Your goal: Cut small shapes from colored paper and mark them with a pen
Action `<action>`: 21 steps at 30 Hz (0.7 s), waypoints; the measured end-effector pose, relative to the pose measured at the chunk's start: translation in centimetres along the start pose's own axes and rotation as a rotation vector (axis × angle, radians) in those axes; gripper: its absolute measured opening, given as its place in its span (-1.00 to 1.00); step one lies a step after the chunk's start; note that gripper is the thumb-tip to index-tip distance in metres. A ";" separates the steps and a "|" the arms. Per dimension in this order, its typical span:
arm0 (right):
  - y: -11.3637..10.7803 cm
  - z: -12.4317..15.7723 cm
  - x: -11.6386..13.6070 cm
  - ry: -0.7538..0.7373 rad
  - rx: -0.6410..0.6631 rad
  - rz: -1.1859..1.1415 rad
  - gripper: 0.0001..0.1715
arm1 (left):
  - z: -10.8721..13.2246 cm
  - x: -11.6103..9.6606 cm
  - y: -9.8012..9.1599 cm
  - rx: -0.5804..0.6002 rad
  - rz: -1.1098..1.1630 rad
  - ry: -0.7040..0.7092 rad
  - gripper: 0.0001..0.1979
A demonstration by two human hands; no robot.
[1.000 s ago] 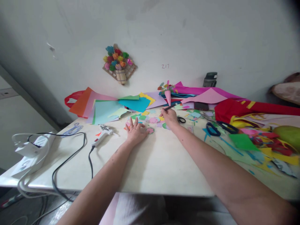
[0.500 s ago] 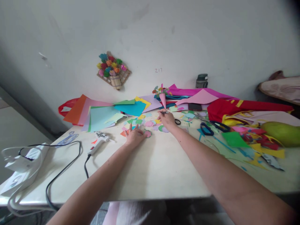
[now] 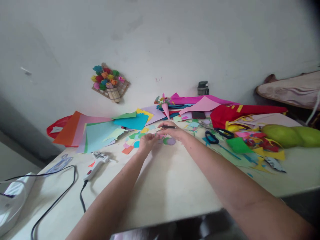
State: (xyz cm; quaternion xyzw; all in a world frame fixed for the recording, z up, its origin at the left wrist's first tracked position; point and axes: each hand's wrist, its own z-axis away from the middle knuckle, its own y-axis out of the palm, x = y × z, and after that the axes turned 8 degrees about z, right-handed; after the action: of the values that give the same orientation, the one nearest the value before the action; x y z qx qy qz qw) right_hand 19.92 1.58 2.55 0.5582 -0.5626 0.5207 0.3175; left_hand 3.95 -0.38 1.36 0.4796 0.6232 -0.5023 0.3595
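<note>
My left hand (image 3: 148,141) is closed in a pinch on a small paper cutout (image 3: 160,135), mostly hidden by the fingers. Just beside it, my right hand (image 3: 173,129) is shut on a dark pen (image 3: 168,126), which lies crosswise in the fingers; its fingertips almost meet the left ones. Around both hands lie small cutouts: an orange square (image 3: 127,149), a teal piece (image 3: 136,144), green pieces (image 3: 135,136) and a purple circle (image 3: 171,141). A pink paper cone with small paper flowers (image 3: 165,108) stands behind the hands.
Coloured sheets (image 3: 100,133) spread at the back left. A glue gun (image 3: 96,168) with its cord lies left, near a power strip (image 3: 17,193). Scissors (image 3: 212,136), a green paper piece (image 3: 238,145) and green fruit (image 3: 280,135) are at right. A bottle (image 3: 203,88) stands at the back.
My left hand has gone from spread on the cutouts to a pinch, moving up beside the right hand. A scalloped pinkish cutout has left the table. The camera view has shifted right.
</note>
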 end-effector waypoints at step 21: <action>-2.2 -0.5 -0.1 0.048 0.063 0.101 -0.81 | -0.8 0.6 2.1 -0.075 0.120 -0.017 -0.66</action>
State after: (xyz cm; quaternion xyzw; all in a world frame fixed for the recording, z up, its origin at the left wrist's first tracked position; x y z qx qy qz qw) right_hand 21.93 2.43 3.09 0.5260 -0.5656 0.5669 0.2863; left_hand 5.84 0.56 0.43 0.4979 0.6086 -0.4603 0.4122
